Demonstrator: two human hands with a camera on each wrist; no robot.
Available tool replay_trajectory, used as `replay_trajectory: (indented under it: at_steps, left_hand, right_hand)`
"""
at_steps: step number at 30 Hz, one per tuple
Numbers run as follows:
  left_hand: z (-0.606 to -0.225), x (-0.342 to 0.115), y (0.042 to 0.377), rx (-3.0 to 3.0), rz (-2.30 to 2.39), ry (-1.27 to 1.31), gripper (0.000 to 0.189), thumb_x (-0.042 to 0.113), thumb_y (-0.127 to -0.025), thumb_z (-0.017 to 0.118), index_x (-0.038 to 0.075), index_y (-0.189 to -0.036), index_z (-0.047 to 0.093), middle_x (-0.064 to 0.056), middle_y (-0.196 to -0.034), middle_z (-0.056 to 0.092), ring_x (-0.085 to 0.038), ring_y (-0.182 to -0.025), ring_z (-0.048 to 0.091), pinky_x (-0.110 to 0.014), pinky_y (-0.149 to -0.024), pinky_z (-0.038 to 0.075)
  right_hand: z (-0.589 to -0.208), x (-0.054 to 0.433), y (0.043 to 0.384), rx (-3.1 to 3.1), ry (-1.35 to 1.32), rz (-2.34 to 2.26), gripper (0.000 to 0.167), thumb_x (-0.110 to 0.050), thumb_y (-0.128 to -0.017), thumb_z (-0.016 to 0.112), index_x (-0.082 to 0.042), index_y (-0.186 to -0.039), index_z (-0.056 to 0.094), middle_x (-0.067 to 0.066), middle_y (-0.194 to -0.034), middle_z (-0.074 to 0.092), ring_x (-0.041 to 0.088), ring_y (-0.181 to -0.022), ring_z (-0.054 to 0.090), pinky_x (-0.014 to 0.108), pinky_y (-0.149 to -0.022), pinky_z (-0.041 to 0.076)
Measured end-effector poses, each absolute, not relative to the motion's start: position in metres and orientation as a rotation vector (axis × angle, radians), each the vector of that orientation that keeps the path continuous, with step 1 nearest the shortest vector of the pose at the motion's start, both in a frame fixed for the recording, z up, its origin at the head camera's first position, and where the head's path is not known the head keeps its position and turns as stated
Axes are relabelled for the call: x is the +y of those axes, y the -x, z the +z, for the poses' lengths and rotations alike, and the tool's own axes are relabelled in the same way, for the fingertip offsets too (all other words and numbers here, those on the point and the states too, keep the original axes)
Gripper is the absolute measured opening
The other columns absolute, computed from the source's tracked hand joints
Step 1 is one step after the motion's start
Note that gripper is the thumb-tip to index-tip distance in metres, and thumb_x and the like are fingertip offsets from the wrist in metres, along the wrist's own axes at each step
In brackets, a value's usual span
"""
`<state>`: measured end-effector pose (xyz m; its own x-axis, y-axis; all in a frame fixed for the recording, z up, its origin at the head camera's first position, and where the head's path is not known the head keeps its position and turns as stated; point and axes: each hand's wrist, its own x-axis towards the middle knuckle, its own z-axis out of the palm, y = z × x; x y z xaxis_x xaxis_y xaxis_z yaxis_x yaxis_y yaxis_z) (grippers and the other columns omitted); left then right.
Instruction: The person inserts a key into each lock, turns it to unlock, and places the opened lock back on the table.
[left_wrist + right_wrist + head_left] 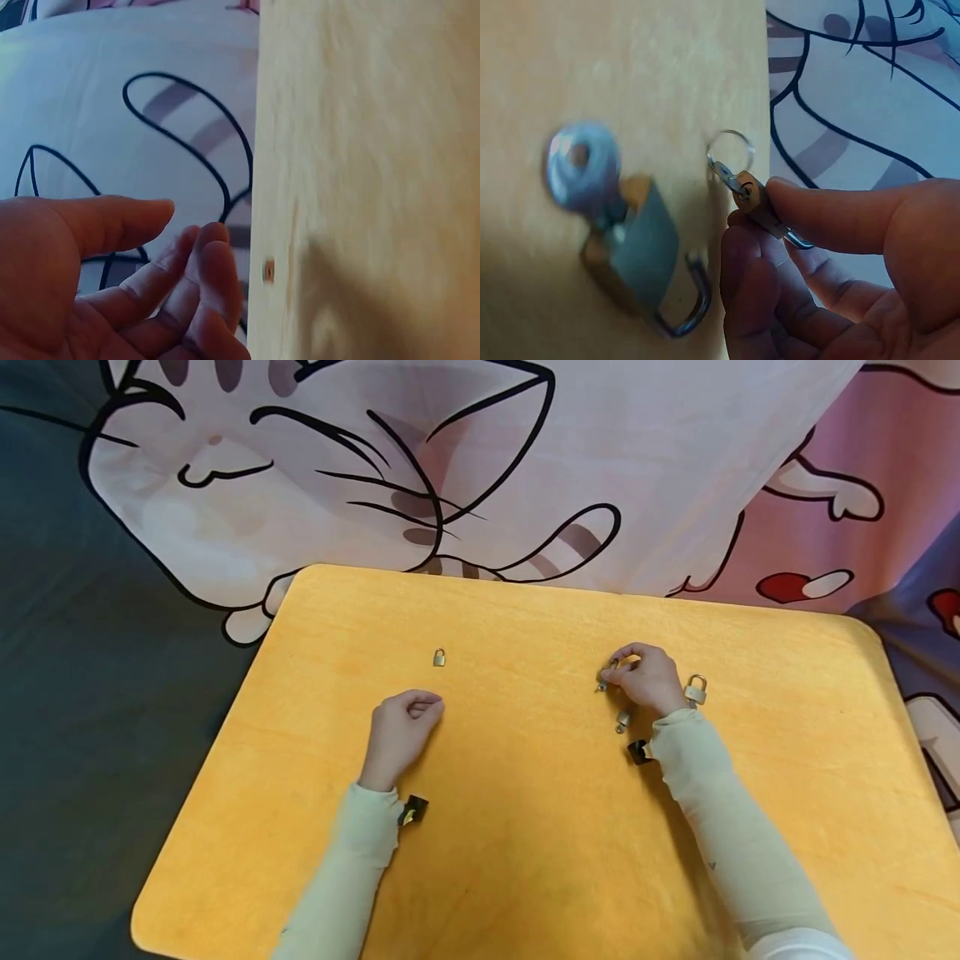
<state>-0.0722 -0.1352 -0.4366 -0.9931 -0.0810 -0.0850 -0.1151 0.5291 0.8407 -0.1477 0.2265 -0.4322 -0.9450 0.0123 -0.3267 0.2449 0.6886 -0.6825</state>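
Note:
My right hand point(647, 681) pinches a small brass padlock point(759, 206) between thumb and fingers. A key point(726, 177) on a thin metal ring point(751, 150) sticks out of its bottom. Nearer the wrist lies another padlock point(649, 251), its shackle swung open and a round-headed key point(583, 166) in it. My left hand point(399, 739) hovers over the table with loosely curled fingers, nothing between them and the thumb. Just beyond it stands a tiny padlock point(439, 658), its shackle pointing away from me.
A larger padlock point(696, 693) lies to the right of my right wrist. The yellow wooden table point(510, 827) has rounded corners. A cat-print cloth point(645, 460) hangs behind its far edge. A black wrist device point(413, 810) sits at my left cuff.

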Motion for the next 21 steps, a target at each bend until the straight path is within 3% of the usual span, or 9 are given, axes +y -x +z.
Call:
replay_trajectory:
  at_steps: [9,21]
  left_hand:
    - [-0.439,-0.169,0.060,2.785,1.304,0.166,0.016,0.018,-0.095,0.070,0.005,-0.102,0.076,-0.005,-0.091,0.073,-0.020,-0.082,0.067,-0.039,-0.076,0.053]
    - [-0.443,-0.194,0.047,2.858,1.060,0.099,0.015,0.012,-0.095,0.070,0.004,-0.105,0.078,-0.006,-0.087,0.072,-0.020,-0.077,0.064,-0.038,-0.070,0.051]
  right_hand:
    - [-0.434,0.231,0.151,2.684,-0.178,-1.020,0.032,-0.031,-0.093,0.073,-0.005,-0.110,0.066,0.013,-0.097,0.065,0.028,-0.082,0.057,0.036,-0.069,0.045]
    - [-0.433,0.235,0.153,2.688,-0.155,-0.974,0.043,-0.033,-0.094,0.071,-0.002,-0.123,0.065,0.015,-0.103,0.067,0.027,-0.086,0.059,0.036,-0.072,0.045]
